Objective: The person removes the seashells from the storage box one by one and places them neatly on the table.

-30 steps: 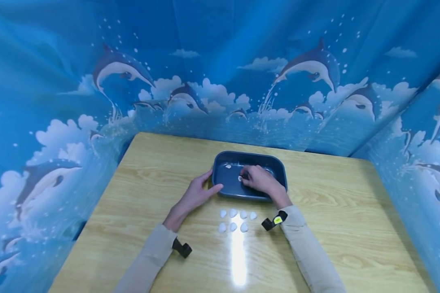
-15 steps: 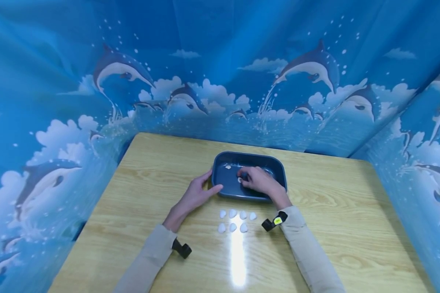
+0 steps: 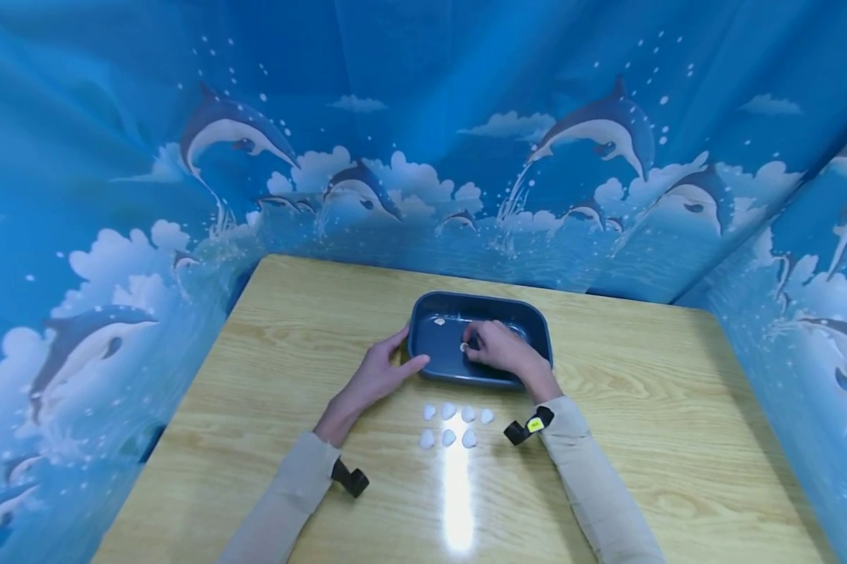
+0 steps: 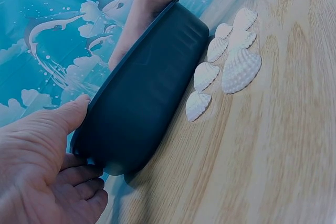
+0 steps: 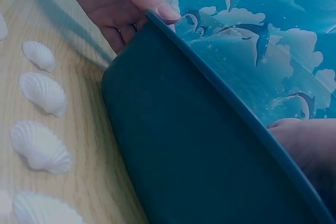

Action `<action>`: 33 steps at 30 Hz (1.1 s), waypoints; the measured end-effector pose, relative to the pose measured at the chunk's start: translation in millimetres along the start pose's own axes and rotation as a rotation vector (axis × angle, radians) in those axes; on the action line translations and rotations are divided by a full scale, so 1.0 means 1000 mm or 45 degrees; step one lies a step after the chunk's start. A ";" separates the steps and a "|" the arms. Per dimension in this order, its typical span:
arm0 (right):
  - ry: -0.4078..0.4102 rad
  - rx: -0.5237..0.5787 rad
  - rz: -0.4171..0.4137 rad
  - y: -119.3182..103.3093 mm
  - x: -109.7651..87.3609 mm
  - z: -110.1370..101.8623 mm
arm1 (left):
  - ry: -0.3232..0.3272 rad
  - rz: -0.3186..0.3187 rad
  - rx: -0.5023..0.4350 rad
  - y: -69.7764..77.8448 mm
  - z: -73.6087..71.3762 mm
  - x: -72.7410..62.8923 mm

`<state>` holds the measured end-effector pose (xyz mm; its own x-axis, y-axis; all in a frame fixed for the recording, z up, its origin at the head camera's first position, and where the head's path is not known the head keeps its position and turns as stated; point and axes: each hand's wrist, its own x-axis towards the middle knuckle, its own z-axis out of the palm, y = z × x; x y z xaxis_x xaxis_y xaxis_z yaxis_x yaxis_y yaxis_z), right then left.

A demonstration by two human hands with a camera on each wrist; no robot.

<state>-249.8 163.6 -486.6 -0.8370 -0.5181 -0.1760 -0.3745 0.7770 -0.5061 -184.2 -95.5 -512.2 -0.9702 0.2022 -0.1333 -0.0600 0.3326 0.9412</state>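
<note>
A dark blue rectangular basin [image 3: 437,348] stands on the wooden table. My left hand [image 3: 379,374] holds its left end, thumb at the rim and fingers against the outer wall, as the left wrist view shows. Inside the basin, my right hand [image 3: 499,345] reaches down with curled fingers and pinches a small white seashell [image 3: 465,347] near the floor. Another seashell [image 3: 439,321] lies toward the basin's back left. The near wall hides my right fingers in both wrist views. Whatever lies beneath my right palm is hidden.
Several white ribbed seashells [image 3: 449,438] lie in two rows on the table [image 3: 649,392] in front of the basin. A dolphin-printed blue curtain [image 3: 409,117] hangs behind the table and along its sides. Light glares on the table's front.
The fingers of my right hand shift slightly within the basin and close at the small shell, which moves a little to the right. My left hand and the basin stay practically still.
</note>
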 end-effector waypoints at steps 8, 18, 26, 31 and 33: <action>0.003 -0.026 0.002 -0.001 0.000 -0.001 | 0.010 0.020 0.004 0.000 0.000 0.000; -0.001 -0.020 -0.002 -0.001 -0.001 -0.001 | 0.008 0.038 0.014 -0.001 0.000 0.000; -0.017 -0.011 0.004 0.000 -0.001 -0.001 | 0.009 0.015 0.022 -0.001 0.001 0.000; -0.005 -0.013 -0.003 0.001 -0.001 -0.002 | 0.010 0.012 0.031 -0.001 0.001 0.001; -0.004 -0.008 -0.003 0.001 -0.001 -0.002 | 0.009 0.013 0.029 0.000 0.001 0.002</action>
<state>-250.0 165.5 -485.5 -0.8349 -0.5210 -0.1774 -0.3790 0.7780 -0.5010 -185.4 -94.2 -513.1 -0.9725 0.1988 -0.1215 -0.0450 0.3512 0.9352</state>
